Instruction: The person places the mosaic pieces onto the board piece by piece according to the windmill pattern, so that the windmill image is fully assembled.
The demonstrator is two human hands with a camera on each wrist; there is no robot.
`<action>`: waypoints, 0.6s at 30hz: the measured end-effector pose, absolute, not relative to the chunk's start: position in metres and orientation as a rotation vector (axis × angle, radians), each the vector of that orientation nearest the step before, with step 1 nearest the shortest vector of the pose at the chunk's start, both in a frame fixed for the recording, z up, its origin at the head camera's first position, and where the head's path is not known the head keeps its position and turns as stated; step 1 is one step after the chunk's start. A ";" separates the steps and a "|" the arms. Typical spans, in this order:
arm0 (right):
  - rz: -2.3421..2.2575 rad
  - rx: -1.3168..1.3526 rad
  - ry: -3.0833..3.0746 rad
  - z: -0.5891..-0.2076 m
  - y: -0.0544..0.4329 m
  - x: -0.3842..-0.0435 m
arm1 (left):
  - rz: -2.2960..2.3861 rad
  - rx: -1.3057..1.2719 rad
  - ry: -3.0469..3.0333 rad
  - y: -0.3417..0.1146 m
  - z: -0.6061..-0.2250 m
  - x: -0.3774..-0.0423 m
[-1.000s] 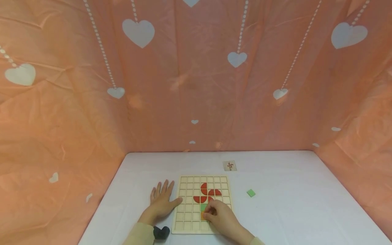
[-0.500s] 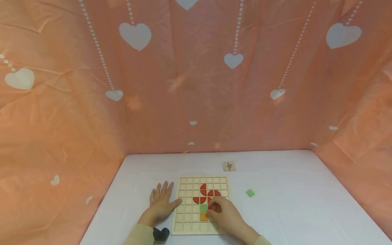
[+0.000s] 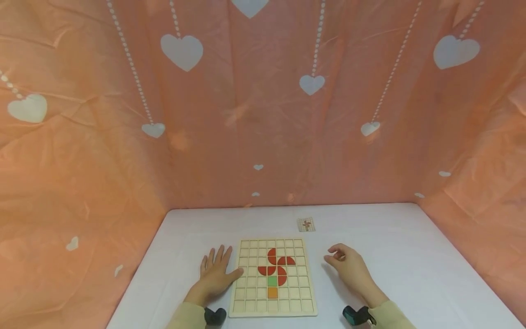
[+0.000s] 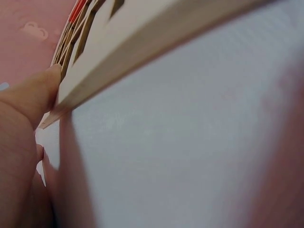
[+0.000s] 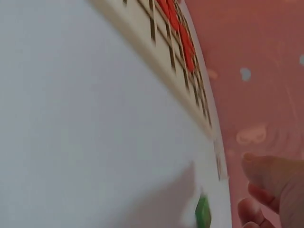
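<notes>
A wooden grid board point(image 3: 250, 301) lies on the table, bearing red quarter-round tiles point(image 3: 281, 275) in a pinwheel, a green square tile point(image 3: 272, 281) and an orange square tile point(image 3: 273, 293) below it. My left hand point(image 3: 215, 276) lies left of the board with fingers spread; its thumb point(image 4: 40, 90) rests on the board's edge. Over the table to the right hovers my right hand point(image 3: 351, 269), thumb and fingers loosely bent with nothing between them. Near it a loose green tile point(image 5: 203, 211) shows in the right wrist view; in the head view the hand hides it.
A small card point(image 3: 306, 224) printed with a red pinwheel on a grid lies behind the board. White cloth point(image 3: 394, 242) covers the table. An orange curtain point(image 3: 287, 114) with white hearts encloses the back and sides.
My right hand has left the orange tile and swung right, off the board, to where the loose green tile lay in view. The left hand keeps its place at the board's edge.
</notes>
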State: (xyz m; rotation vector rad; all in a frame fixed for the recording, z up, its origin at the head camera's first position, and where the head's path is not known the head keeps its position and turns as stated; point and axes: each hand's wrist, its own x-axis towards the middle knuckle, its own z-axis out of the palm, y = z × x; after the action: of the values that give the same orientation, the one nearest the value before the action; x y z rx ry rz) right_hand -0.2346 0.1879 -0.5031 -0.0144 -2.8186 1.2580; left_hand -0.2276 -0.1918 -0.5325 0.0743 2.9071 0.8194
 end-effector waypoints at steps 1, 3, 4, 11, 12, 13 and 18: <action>1.255 -0.030 -2.823 -0.504 0.192 -0.235 | 0.816 0.075 2.910 -0.192 -0.532 -0.228; 1.249 -0.053 -2.829 -0.507 0.199 -0.238 | 0.810 0.078 2.916 -0.192 -0.531 -0.229; 1.252 -0.058 -2.828 -0.509 0.202 -0.239 | 0.808 0.075 2.917 -0.192 -0.531 -0.229; 1.314 -0.117 -2.836 -0.521 0.209 -0.244 | 0.806 0.068 2.923 -0.193 -0.534 -0.228; 1.307 -0.117 -2.847 -0.521 0.208 -0.244 | 0.813 0.071 2.926 -0.193 -0.533 -0.227; 1.289 -0.108 -2.862 -0.521 0.208 -0.244 | 0.819 0.075 2.929 -0.193 -0.533 -0.227; 1.209 -0.092 -2.931 -0.518 0.204 -0.244 | 0.819 0.080 2.925 -0.193 -0.530 -0.228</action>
State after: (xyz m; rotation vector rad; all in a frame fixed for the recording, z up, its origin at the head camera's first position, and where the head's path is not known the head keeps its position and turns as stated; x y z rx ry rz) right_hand -0.2435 0.2040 -0.5180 -0.0916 -2.9308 1.2093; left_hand -0.2277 -0.1931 -0.5303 0.0804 2.9253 0.8190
